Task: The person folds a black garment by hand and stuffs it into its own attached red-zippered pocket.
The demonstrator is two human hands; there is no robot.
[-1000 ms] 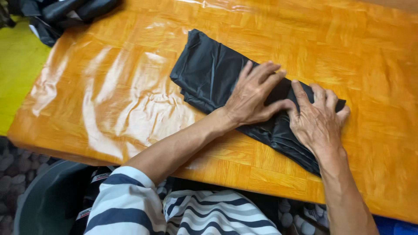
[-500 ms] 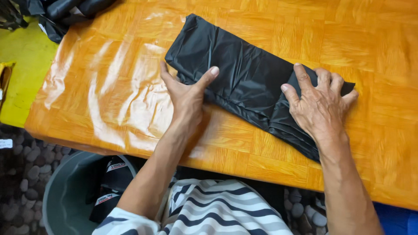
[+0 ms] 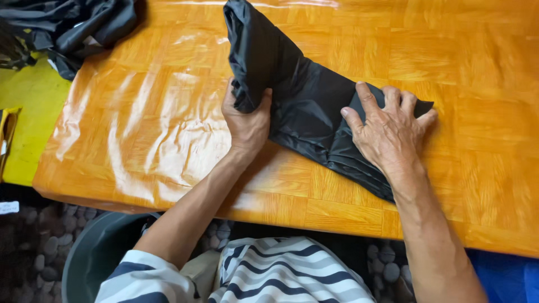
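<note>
Head view: glossy orange wooden table is bearing 1 folded black garment lying diagonally across its middle. More dark fabric is lying at the far left corner. A grey bin is standing below the near edge. Right hand is pressing flat, fingers spread, on the garment's near end. Left hand is grasping the garment's lifted far fold
</note>
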